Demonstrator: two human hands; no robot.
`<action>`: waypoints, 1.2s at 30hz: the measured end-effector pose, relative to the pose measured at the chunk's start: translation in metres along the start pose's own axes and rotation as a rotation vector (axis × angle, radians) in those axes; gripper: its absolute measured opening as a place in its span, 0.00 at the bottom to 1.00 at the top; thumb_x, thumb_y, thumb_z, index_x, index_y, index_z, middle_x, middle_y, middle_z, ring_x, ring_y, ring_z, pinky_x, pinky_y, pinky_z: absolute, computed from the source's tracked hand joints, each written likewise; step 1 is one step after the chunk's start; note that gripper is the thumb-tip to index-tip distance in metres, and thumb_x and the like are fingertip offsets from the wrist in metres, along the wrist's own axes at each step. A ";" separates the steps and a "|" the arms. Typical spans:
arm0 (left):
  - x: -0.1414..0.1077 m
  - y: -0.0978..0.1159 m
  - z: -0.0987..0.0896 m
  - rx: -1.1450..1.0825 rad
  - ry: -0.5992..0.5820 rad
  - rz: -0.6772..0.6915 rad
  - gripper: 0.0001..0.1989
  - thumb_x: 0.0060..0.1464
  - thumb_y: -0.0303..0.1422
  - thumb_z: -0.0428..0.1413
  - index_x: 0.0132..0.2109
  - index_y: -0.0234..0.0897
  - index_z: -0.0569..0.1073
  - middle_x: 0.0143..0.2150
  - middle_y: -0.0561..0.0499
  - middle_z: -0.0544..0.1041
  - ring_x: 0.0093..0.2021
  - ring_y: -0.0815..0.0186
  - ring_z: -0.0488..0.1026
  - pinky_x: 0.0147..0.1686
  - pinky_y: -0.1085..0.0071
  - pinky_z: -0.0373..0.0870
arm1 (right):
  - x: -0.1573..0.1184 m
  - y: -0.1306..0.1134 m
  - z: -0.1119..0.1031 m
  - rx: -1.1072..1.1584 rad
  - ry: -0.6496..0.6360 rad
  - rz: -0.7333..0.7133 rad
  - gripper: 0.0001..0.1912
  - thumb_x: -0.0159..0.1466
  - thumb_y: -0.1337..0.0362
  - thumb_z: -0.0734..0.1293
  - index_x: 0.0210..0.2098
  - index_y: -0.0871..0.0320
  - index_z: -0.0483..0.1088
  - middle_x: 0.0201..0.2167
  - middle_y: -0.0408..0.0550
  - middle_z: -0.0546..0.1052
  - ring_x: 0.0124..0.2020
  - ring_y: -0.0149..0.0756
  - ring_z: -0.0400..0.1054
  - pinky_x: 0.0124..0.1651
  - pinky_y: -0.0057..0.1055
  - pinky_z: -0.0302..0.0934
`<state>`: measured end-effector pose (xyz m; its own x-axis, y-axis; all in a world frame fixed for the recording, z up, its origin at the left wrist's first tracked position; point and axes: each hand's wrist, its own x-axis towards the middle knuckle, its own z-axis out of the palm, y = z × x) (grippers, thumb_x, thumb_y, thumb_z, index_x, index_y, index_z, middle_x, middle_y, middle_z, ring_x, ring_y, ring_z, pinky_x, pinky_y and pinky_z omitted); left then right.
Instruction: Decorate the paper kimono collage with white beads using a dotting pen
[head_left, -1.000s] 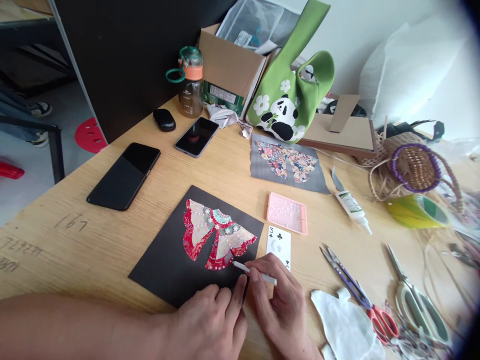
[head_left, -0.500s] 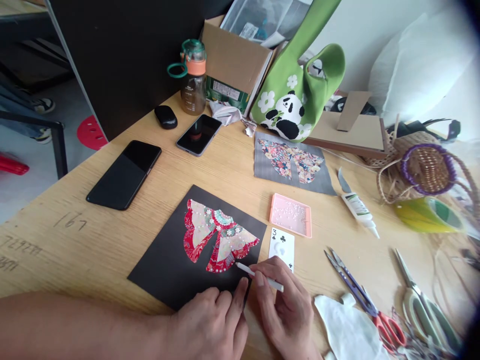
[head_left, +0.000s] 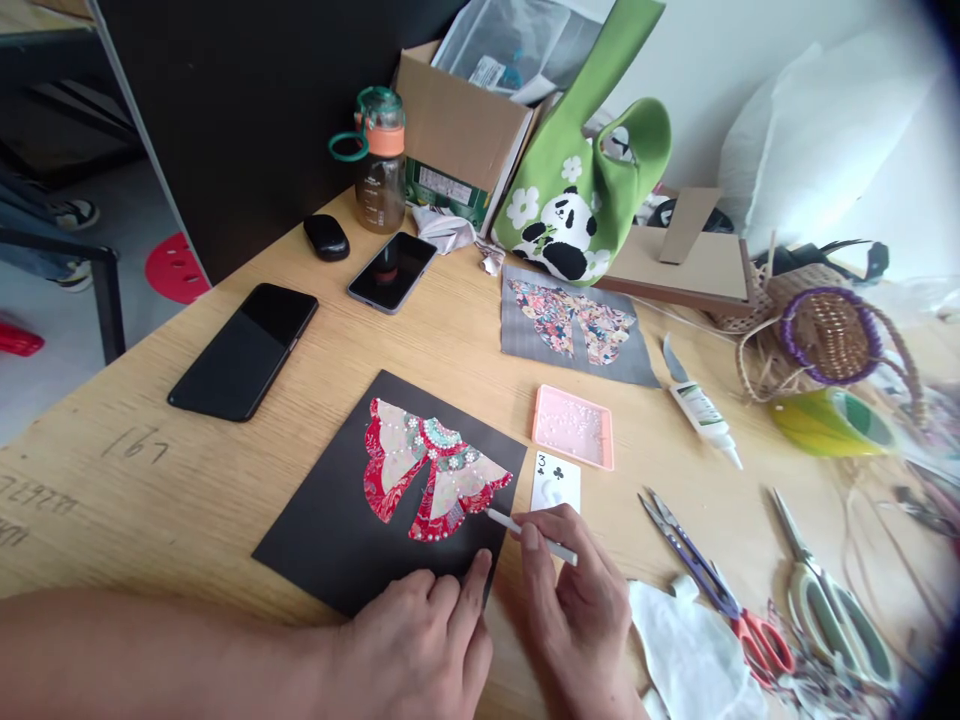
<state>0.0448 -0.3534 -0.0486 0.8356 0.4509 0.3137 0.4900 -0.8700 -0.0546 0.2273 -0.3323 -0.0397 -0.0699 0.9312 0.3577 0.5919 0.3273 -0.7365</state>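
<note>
My right hand [head_left: 574, 600] is closed around a slim white pen-like stick [head_left: 559, 550]. The stick's tip is at the right part of the beaded lower hem of a red and cream fabric fan shape [head_left: 465, 480]; whether it touches a bead I cannot tell. That fabric piece lies on a square of black card [head_left: 322, 530]. My left hand [head_left: 424, 635] rests on the card's near edge, index finger stretched out and the others bent, holding nothing. Just beyond my right hand lie a three-of-clubs playing card [head_left: 559, 475] with a whitish blob on it and a pink tray [head_left: 574, 460] of tiny beads.
To the right are a glue bottle [head_left: 705, 410], purple-and-red scissors [head_left: 701, 560], green-handled scissors [head_left: 814, 590] and white cloth [head_left: 694, 650]. A floral piece on grey card [head_left: 517, 335], two phones, one a black phone [head_left: 244, 350], and a bottle [head_left: 380, 180] lie farther back.
The stick's tip has moved right and slightly away from me along the fabric's hem, with my right hand following. My left hand stays on the black card. The view has shifted slightly.
</note>
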 end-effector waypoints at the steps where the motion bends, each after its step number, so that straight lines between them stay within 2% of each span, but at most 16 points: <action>1: 0.000 0.000 0.000 -0.001 -0.001 0.002 0.11 0.56 0.29 0.51 0.42 0.28 0.75 0.53 0.27 0.77 0.25 0.62 0.71 0.22 0.65 0.58 | 0.000 0.000 0.001 0.006 -0.010 0.000 0.08 0.68 0.74 0.62 0.40 0.55 0.69 0.31 0.42 0.72 0.30 0.27 0.68 0.32 0.25 0.62; 13: 0.001 -0.001 -0.002 -0.004 0.010 -0.005 0.11 0.56 0.29 0.52 0.41 0.28 0.76 0.52 0.28 0.78 0.26 0.62 0.71 0.22 0.65 0.58 | 0.007 -0.006 0.002 0.004 -0.081 -0.011 0.07 0.69 0.72 0.61 0.40 0.55 0.70 0.30 0.42 0.73 0.31 0.27 0.69 0.32 0.25 0.64; 19: 0.001 0.000 -0.002 -0.001 0.020 -0.007 0.11 0.54 0.30 0.54 0.41 0.28 0.76 0.52 0.28 0.78 0.24 0.62 0.71 0.21 0.65 0.58 | 0.006 -0.006 0.001 -0.009 -0.054 -0.004 0.07 0.69 0.72 0.61 0.37 0.56 0.69 0.29 0.42 0.72 0.29 0.27 0.67 0.31 0.24 0.62; 26: 0.000 0.001 0.000 -0.002 0.015 -0.016 0.10 0.55 0.30 0.52 0.40 0.29 0.75 0.52 0.29 0.79 0.26 0.61 0.71 0.22 0.65 0.58 | 0.006 -0.007 0.002 0.017 -0.097 -0.018 0.08 0.69 0.72 0.62 0.41 0.55 0.71 0.30 0.42 0.73 0.31 0.28 0.69 0.32 0.25 0.64; 33: -0.001 0.000 -0.002 -0.008 -0.021 0.009 0.12 0.57 0.29 0.51 0.43 0.27 0.75 0.54 0.26 0.77 0.27 0.61 0.71 0.23 0.64 0.57 | 0.004 -0.007 0.001 0.000 -0.045 -0.012 0.07 0.69 0.72 0.62 0.38 0.56 0.69 0.29 0.42 0.72 0.29 0.28 0.68 0.30 0.26 0.62; 36: -0.001 0.000 0.000 -0.014 -0.011 -0.004 0.11 0.57 0.29 0.51 0.42 0.27 0.75 0.54 0.26 0.77 0.27 0.60 0.72 0.22 0.64 0.57 | 0.005 -0.007 0.002 0.009 -0.063 -0.009 0.07 0.69 0.72 0.61 0.39 0.56 0.69 0.30 0.43 0.72 0.30 0.29 0.68 0.31 0.26 0.63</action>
<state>0.0439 -0.3542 -0.0490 0.8364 0.4567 0.3031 0.4900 -0.8708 -0.0403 0.2213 -0.3298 -0.0336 -0.1261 0.9365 0.3273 0.5838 0.3368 -0.7387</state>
